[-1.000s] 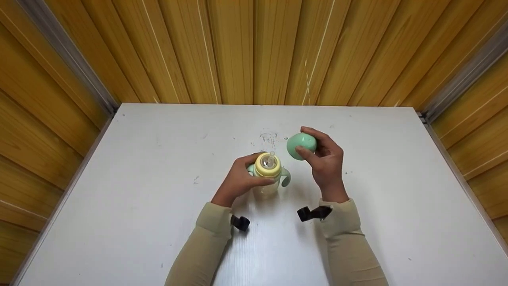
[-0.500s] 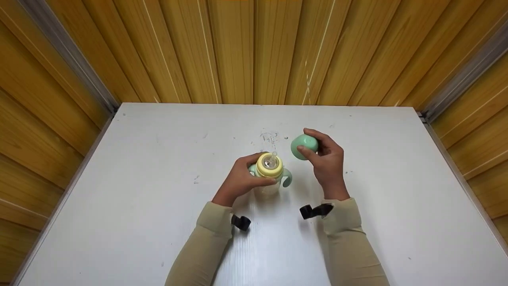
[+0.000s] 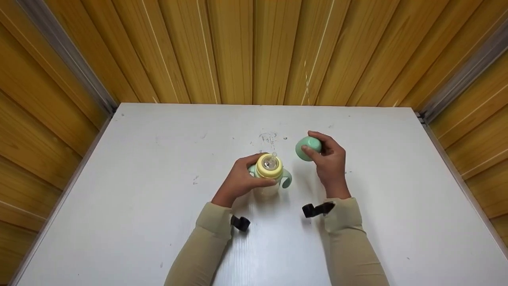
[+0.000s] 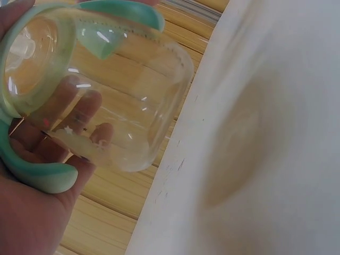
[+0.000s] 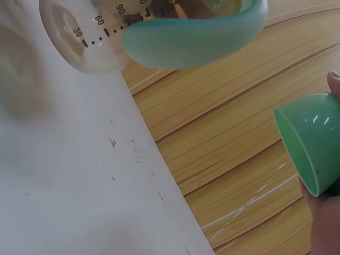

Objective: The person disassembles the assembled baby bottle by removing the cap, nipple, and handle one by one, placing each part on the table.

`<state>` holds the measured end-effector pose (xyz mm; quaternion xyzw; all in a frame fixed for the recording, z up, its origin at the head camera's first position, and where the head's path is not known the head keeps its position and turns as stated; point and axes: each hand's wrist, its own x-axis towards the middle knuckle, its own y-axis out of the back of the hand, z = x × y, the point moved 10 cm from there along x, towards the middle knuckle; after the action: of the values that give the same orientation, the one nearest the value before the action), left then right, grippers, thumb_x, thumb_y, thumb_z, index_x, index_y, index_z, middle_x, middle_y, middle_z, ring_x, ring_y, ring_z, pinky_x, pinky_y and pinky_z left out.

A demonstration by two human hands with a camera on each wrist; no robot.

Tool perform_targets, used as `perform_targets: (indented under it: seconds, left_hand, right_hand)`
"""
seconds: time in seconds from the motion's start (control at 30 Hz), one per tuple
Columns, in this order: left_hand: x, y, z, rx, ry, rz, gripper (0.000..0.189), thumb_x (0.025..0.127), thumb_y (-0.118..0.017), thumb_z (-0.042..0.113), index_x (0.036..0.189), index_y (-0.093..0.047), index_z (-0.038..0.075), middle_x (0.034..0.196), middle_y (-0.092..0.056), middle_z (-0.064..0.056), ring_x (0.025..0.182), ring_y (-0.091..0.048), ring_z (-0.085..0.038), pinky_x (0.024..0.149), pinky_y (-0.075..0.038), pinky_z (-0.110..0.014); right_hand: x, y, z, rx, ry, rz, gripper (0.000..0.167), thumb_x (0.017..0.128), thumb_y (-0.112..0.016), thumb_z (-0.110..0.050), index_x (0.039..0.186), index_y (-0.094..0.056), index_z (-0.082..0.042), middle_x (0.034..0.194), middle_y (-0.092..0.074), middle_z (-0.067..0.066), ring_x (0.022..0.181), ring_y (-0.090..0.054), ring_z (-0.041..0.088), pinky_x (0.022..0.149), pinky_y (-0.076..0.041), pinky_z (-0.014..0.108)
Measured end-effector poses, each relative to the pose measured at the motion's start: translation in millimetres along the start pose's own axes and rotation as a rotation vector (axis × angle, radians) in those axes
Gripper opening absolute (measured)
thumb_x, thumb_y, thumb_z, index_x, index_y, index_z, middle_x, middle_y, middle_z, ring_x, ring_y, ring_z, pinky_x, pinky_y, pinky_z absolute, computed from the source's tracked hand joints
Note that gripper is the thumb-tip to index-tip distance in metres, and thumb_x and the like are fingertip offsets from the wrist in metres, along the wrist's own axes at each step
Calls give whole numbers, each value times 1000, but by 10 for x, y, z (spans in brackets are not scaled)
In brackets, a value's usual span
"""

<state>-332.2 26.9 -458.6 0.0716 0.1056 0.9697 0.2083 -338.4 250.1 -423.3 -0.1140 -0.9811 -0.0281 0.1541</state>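
A clear baby bottle (image 4: 133, 101) with a yellow collar, an uncovered teat and two green handles is gripped near its neck by my left hand (image 3: 243, 179). In the left wrist view, fingers show through its see-through wall, and its base hangs over the table with a shadow below. To the right, my right hand (image 3: 330, 159) pinches a green dome-shaped bottle cap (image 3: 308, 148) between thumb and fingers. The right wrist view shows the cap's open rim facing the bottle, apart from it. Black measuring marks run along the bottle's side there.
A white table (image 3: 158, 222) with small scuffs lies beneath both hands. Wood-patterned panel walls (image 3: 234, 51) close it in at the back and both sides. Each sleeve cuff carries a small black wrist camera (image 3: 240, 223).
My right hand has drawn the cap a little to the right and nearer, widening the gap to the bottle. The left hand and bottle have barely shifted.
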Motion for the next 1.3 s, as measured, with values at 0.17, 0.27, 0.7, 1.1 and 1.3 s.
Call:
perform_targets:
  seconds: [0.17, 0.27, 0.7, 1.1, 1.3]
  left_hand:
    - [-6, -10, -23, 4, 5, -6, 71, 61, -90, 37, 126, -63, 29, 123, -65, 11, 115, -57, -12, 107, -39, -43]
    - [-7, -7, -41, 4, 14, -4, 71, 61, -90, 38, 126, -63, 30, 123, -65, 12, 116, -57, -11, 108, -39, -42]
    - [-14, 36, -21, -5, 9, 17, 69, 60, -91, 38, 124, -65, 30, 120, -66, 11, 113, -58, -11, 105, -41, -42]
    - [-18, 33, -5, -20, 4, 17, 67, 60, -91, 39, 122, -65, 34, 119, -66, 14, 114, -58, -10, 106, -40, -42]
    - [-32, 25, 8, -12, -1, 18, 67, 61, -90, 39, 122, -64, 34, 119, -66, 14, 114, -58, -10, 106, -39, -42]
  right_hand:
    - [17, 31, 107, -28, -32, 10, 43, 78, -82, -17, 118, -68, -11, 123, -65, 6, 116, -59, 14, 100, -46, 25]
    - [24, 36, 151, -34, -39, 12, 43, 78, -82, -17, 118, -68, -10, 122, -65, 4, 115, -59, 14, 99, -47, 24]
    - [49, 104, 287, -3, -67, 33, 43, 78, -81, -14, 117, -67, -4, 123, -64, 12, 113, -60, 14, 96, -48, 23]
    - [51, 171, 442, -42, -137, 46, 46, 78, -81, -17, 118, -66, -3, 123, -64, 12, 114, -60, 12, 99, -46, 23]
    - [38, 196, 493, -45, -146, 45, 50, 78, -82, -18, 120, -63, 1, 128, -61, 18, 115, -59, 12, 100, -45, 23]
